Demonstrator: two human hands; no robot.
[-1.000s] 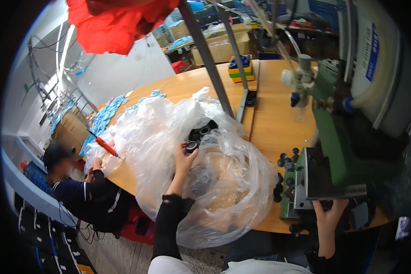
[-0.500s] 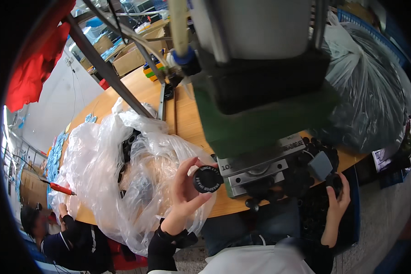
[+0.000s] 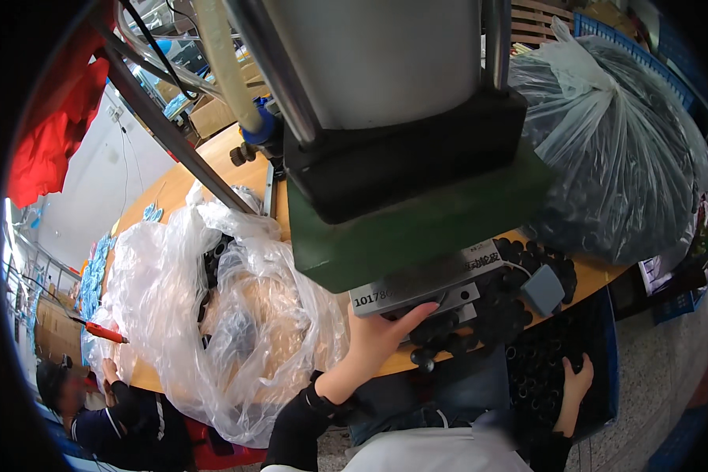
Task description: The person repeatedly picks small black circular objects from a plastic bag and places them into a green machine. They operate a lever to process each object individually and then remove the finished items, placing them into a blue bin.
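Observation:
My left hand (image 3: 379, 337) reaches to the metal fixture (image 3: 468, 295) under the green block (image 3: 417, 228) of a press. Its thumb points right along the fixture, and the other fingers are hidden behind it. Whatever lies in that grip cannot be made out. Over a blue bin (image 3: 612, 346) of black ring-like parts (image 3: 535, 377), my right hand (image 3: 578, 384) has thumb and fingers apart, with nothing visible held. Dark round knob-like parts (image 3: 499, 315) are heaped on the table beside the fixture, around a grey-blue box-shaped piece (image 3: 544, 289).
The press's grey cylinder (image 3: 377, 55) and metal posts fill the upper middle. Clear plastic bags (image 3: 165, 291) with black parts cover the left table. A large tied bag (image 3: 613, 149) stands at right. Another person (image 3: 126, 417) sits lower left, near a red-handled tool (image 3: 105, 332).
My left hand has moved right to the fixture; the round black cap it held no longer shows. My right hand has lowered over the bin and let go of a small black part.

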